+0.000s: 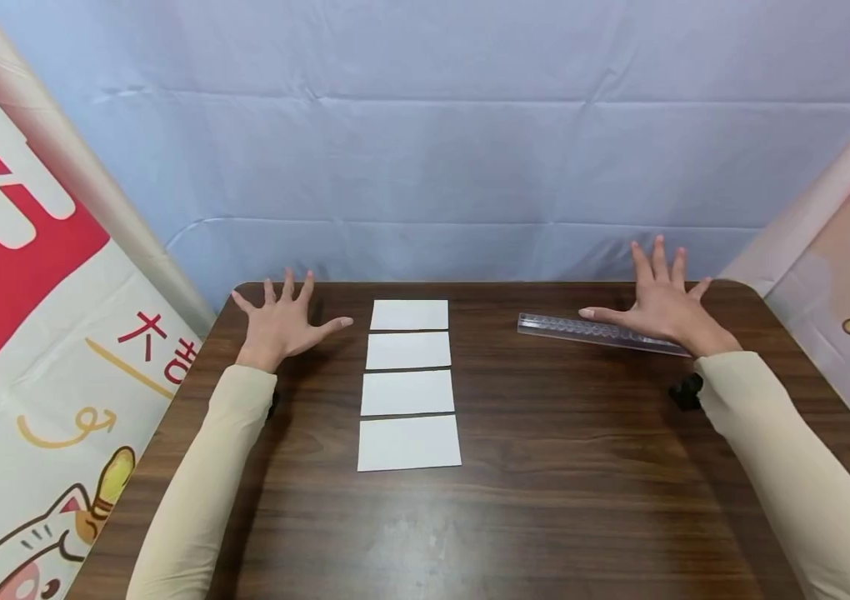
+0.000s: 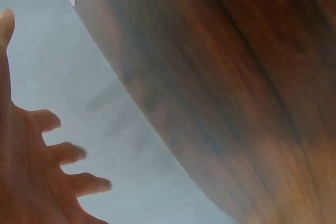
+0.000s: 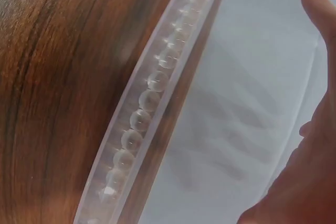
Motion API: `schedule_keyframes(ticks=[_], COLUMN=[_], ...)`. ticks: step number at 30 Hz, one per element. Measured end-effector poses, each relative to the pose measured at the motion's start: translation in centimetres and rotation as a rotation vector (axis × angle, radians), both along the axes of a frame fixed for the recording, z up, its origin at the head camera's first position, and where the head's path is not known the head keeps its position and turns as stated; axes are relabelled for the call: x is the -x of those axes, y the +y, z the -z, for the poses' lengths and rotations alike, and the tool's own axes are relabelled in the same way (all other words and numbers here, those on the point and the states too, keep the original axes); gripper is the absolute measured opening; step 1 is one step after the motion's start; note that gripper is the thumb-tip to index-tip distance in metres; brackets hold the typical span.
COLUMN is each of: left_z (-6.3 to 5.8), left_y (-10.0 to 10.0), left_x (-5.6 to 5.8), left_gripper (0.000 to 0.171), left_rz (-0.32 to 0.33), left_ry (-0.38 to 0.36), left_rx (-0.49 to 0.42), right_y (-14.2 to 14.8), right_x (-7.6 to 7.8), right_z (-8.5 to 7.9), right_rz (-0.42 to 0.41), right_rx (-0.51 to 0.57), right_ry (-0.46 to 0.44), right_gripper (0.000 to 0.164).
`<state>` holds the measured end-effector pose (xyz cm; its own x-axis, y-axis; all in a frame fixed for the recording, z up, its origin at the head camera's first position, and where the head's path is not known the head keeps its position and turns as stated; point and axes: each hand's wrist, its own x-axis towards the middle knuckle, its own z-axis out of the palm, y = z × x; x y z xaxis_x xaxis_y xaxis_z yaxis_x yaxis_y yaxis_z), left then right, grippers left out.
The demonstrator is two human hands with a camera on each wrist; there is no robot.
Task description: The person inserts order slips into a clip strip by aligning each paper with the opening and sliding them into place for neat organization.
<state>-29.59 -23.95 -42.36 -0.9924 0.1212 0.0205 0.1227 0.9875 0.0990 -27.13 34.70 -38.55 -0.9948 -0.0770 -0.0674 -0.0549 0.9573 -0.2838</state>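
Frame right, the right grip, fingers spread and empty, hovers over a clear strip. Near centre, four white cards lie beside the spread, empty left grip.

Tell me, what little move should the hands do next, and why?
I'd probably lower the right hand to the clear plastic strip: the hand's fingers are spread, holding nothing, and the strip lies close to it, well apart from the four white cards.
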Motion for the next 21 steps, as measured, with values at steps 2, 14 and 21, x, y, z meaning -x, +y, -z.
schedule_keyframes(ticks=[2, 14, 21], left_z=[0.0, -1.2, -1.7], left_y=[0.3, 2.9, 4.5], left_x=[0.1, 0.5, 0.9], left_gripper=[0.12, 0.117, 0.085], left_rz=[0.009, 0.069, 0.156], left_ry=[0.0, -0.016, 0.02], left_rx=[-0.004, -0.033, -0.112], right_y=[0.2, 1.7, 2.9], right_x=[-0.3, -2.7, -4.8], right_z=[-0.2, -1.4, -1.6], right_rz=[-0.005, -0.077, -0.111], right_rx=[0.0, 0.0, -0.006], right_ry=[0.005, 0.016, 0.072], right_gripper=[0.137, 0.127, 0.099])
